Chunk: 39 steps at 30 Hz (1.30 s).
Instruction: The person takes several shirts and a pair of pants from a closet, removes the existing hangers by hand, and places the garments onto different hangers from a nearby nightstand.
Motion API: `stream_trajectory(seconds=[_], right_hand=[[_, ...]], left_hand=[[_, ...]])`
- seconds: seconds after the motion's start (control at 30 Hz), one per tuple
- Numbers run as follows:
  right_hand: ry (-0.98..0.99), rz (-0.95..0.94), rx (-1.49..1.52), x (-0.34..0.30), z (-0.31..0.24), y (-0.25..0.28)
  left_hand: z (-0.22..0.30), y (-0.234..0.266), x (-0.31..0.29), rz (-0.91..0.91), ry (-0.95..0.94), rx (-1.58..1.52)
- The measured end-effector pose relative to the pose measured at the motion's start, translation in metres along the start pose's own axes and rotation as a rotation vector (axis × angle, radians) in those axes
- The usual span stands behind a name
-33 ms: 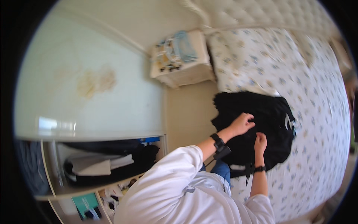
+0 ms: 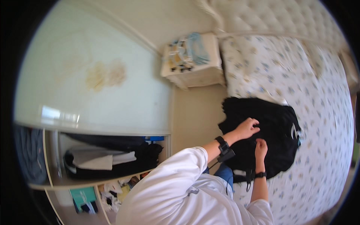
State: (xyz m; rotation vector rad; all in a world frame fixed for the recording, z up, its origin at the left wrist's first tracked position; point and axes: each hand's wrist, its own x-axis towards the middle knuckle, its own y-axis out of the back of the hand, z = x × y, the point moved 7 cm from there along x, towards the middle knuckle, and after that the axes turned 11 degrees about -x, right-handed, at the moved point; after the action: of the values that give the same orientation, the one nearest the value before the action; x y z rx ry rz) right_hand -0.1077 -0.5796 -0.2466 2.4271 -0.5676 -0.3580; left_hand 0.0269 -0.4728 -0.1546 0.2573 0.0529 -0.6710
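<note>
Flowered bed [image 2: 325,123], black garment [image 2: 272,118] along its left edge: left hand [image 2: 247,128] fingers part-open, no hold visible, right hand [image 2: 261,150] fingers curled, can't tell on grip; looks mid-adjustment, next move calls for a sure pinch.

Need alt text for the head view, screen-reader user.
A person's left hand and right hand are over a black garment spread on a floral-sheeted bed. A cream nightstand stands near the headboard; open wardrobe shelving with clothes is at lower left.
</note>
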Motion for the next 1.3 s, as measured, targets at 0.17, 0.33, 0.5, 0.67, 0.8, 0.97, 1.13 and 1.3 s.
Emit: stream_trajectory(seconds=[0.17,0.33,0.5,0.67,0.8,0.97,1.13,1.3], right_hand=[[0.223,-0.392,0.176,-0.032,-0.127,-0.096],[0.445,-0.627,0.174,-0.083,-0.270,-0.164],[0.671,-0.976,0.164,-0.199,-0.415,-0.250],[1.049,-1.098,0.149,-0.334,-0.579,-0.307],[1.317,-0.975,0.412,-0.408,-0.702,-0.319],[1.553,-0.661,0.558,-0.454,-0.819,-0.340],[1.478,-0.375,0.555,-0.450,-0.893,-0.384],[1.333,-0.705,0.529,-0.462,-0.920,-0.402]], left_hand=[[-0.003,0.138,-0.077,0.232,0.024,-0.051],[-0.015,0.270,-0.215,0.551,-0.063,-0.168],[-0.036,0.371,-0.396,0.906,-0.031,-0.161],[-0.027,0.451,-0.580,1.268,-0.002,-0.082],[-0.029,0.492,-0.670,1.416,-0.198,-0.162],[-0.017,0.532,-0.731,1.565,-0.279,-0.237],[0.035,0.591,-0.748,1.656,-0.313,-0.142],[0.094,0.650,-0.765,1.835,-0.502,0.128]])
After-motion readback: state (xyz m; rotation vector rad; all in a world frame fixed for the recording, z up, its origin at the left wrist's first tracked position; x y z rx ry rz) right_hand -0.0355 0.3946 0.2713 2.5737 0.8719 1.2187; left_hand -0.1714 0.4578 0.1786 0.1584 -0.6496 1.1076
